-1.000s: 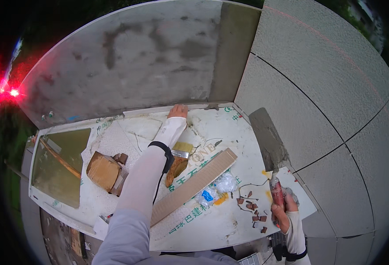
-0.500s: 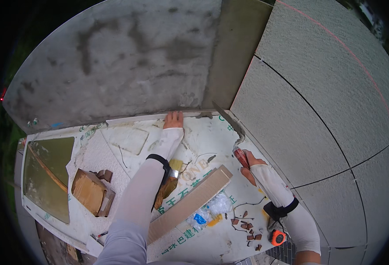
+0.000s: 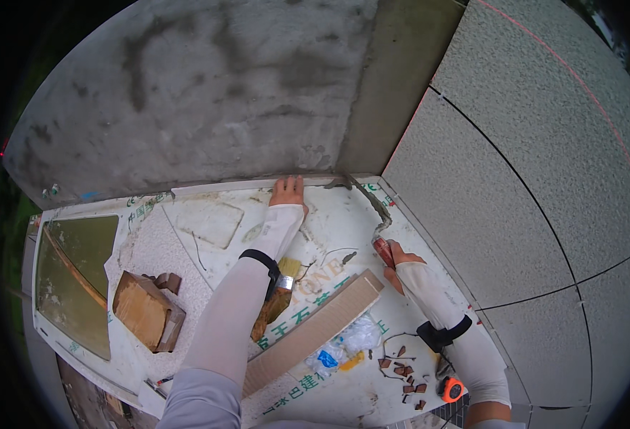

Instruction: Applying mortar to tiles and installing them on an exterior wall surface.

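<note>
My right hand [image 3: 402,264] is closed round the red handle of a trowel [image 3: 377,204]. Its narrow blade carries grey mortar and points to the foot of the grey wall near the corner, its tip beside a dark smear of mortar [image 3: 339,183] on the board's far edge. Further left, my left hand [image 3: 288,193] rests with its fingers laid over the pale strip [image 3: 229,187] along the wall's base. It holds nothing that I can see. Below its forearm lies a brush [image 3: 283,286] with yellowish bristles, partly hidden by the sleeve.
The printed white board [image 3: 215,229] bears a cardboard box [image 3: 143,311], a long cardboard strip [image 3: 315,329], clear plastic bags [image 3: 358,334], several brown chips [image 3: 404,370] and an orange tape measure [image 3: 451,390]. A water-filled basin [image 3: 79,286] lies left. A textured panel wall [image 3: 515,236] rises right.
The trowel's tip has come down from in front of the wall to the board's far edge, and its blade shows narrower. My left hand stays at the strip. The whole view has shifted slightly.
</note>
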`<action>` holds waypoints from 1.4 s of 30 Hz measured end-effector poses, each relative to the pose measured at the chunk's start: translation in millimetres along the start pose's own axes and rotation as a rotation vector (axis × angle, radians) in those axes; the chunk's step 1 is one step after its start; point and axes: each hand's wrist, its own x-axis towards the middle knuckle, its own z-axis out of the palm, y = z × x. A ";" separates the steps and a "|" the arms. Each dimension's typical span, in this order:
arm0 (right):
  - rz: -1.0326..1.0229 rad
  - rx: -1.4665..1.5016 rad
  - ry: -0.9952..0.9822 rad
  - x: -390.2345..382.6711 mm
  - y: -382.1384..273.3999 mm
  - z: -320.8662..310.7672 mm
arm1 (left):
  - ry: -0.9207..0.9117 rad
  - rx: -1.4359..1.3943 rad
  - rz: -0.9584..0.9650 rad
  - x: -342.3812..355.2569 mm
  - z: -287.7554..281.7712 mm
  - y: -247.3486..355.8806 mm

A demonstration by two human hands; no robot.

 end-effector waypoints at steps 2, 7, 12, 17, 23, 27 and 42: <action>-0.007 0.005 0.030 -2.7 1.4 2.8 | -0.030 -0.002 -0.027 -0.3 -0.8 0.6; 0.032 1.370 -0.106 -17.5 -2.0 30.7 | -0.048 0.002 -0.023 -0.8 -5.6 2.2; 0.007 1.804 -0.080 -9.0 -17.6 56.7 | -0.085 0.026 -0.025 0.8 -8.3 2.1; -0.029 1.885 -0.030 6.5 -31.4 62.8 | -0.092 0.065 -0.016 1.0 -3.0 0.6; -0.026 1.846 -0.055 3.1 -31.1 63.6 | -0.057 0.078 -0.020 1.0 3.8 1.1; -0.037 1.828 -0.059 2.7 -30.3 59.1 | 0.021 0.077 0.003 0.5 7.5 1.2; -0.081 1.896 -0.084 14.8 -40.7 44.2 | 0.011 0.038 0.056 1.2 18.8 -11.1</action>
